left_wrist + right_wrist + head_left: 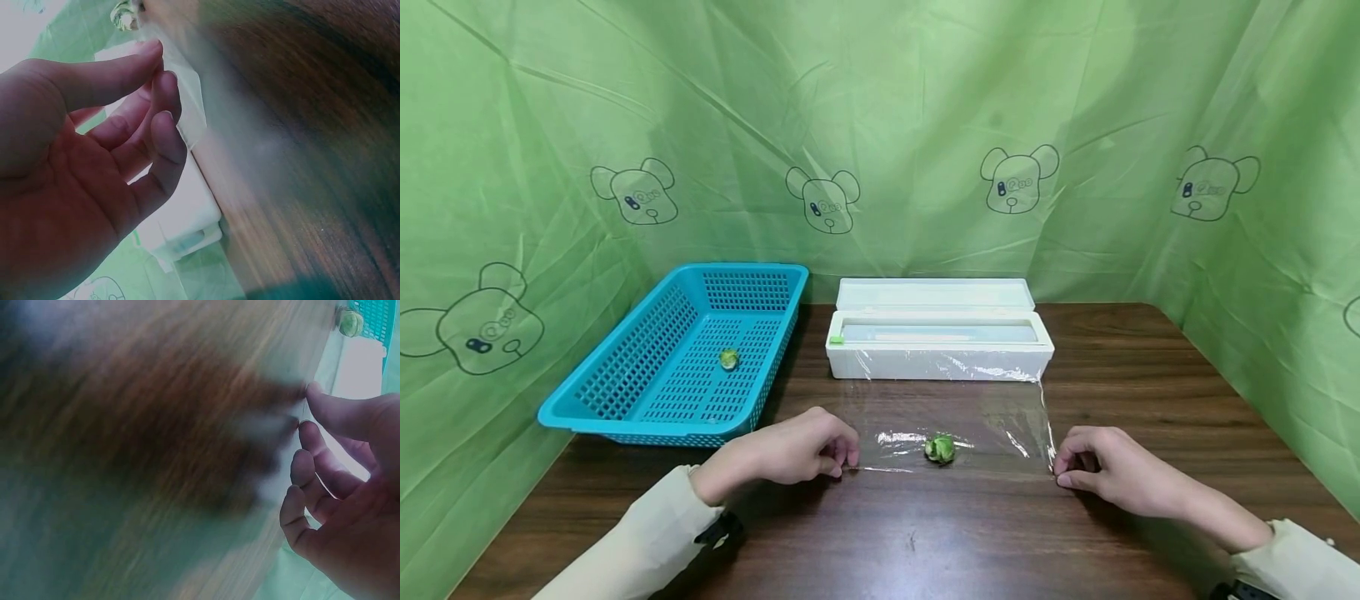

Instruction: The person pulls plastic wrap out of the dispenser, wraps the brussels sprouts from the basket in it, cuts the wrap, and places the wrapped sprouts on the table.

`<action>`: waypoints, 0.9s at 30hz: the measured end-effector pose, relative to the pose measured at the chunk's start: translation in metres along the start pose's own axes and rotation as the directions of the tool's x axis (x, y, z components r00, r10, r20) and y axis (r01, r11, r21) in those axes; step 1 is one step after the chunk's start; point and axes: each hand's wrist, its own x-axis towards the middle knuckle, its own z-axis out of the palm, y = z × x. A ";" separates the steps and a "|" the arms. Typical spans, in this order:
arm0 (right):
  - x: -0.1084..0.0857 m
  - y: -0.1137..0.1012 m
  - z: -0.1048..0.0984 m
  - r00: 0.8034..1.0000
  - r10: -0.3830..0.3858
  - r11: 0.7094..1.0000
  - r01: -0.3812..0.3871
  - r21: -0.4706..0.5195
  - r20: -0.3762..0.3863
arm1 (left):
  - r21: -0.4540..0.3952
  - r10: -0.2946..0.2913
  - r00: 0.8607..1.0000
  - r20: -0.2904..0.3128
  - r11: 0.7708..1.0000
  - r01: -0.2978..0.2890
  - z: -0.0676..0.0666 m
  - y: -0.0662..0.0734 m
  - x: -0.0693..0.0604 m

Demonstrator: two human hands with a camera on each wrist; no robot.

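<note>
A sheet of clear plastic wrap (1000,425) stretches from a white wrap dispenser (940,364) toward me over the table. My left hand (808,446) pinches the sheet's near left corner between thumb and fingers. At the near right corner, my right hand (1112,471) pinches the film in the same way. A green Brussels sprout (940,449) sits between the hands near the sheet's front edge; I cannot tell whether it is on or under the film. The left wrist view shows the sprout (124,15) beyond the thumb tip.
A blue plastic basket (673,429) stands at the left with one more Brussels sprout (728,359) inside. The dispenser's lid (935,294) is raised at the back. Green cloth (910,125) hangs behind and beside the dark wooden table (917,542).
</note>
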 end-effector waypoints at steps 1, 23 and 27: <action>0.000 0.000 0.000 1.000 -0.007 1.000 0.007 -0.001 -0.001 | -0.004 -0.006 1.000 0.000 1.000 0.006 -0.001 0.000 0.000; 0.015 0.001 -0.019 0.989 0.134 0.985 -0.140 0.103 0.057 | 0.007 -0.001 0.998 -0.058 1.000 0.002 -0.010 -0.009 0.005; 0.019 0.003 -0.021 0.986 0.153 0.979 -0.161 0.126 0.072 | 0.026 0.003 0.996 -0.090 1.000 -0.001 -0.013 -0.012 0.008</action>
